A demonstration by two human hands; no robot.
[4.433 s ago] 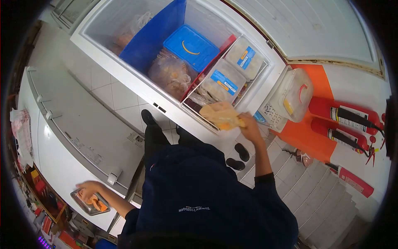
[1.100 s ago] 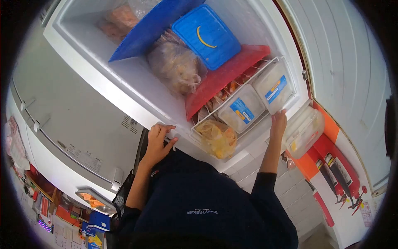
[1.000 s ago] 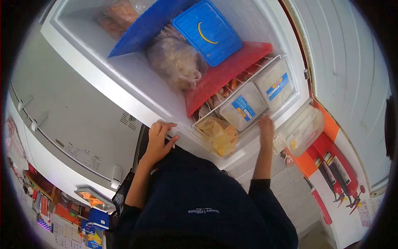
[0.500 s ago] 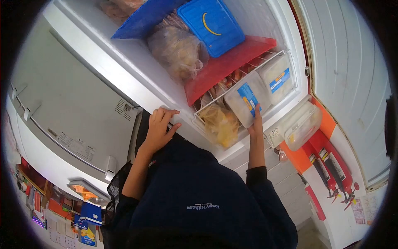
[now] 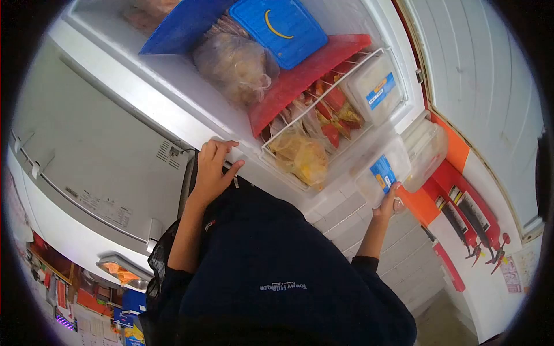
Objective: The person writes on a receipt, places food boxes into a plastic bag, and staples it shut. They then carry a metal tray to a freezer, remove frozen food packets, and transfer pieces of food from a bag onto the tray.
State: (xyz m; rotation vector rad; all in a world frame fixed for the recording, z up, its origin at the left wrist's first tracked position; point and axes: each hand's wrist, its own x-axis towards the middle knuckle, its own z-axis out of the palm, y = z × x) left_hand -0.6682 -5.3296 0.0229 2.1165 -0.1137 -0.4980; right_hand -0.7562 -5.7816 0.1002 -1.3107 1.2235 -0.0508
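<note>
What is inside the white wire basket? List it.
The wire basket holds a labelled tub, a yellowish bag and red and orange packets. What lies beneath is covered. The right hand holds a second tub outside.

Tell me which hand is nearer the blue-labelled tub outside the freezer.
Right. The right hand holds the tub from below; the left hand rests on the freezer rim, apart.

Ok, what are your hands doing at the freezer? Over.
Left hand open on freezer rim. Right hand holding blue-labelled tub, outside the wire basket. Second tub in basket, bags beside it.
</note>
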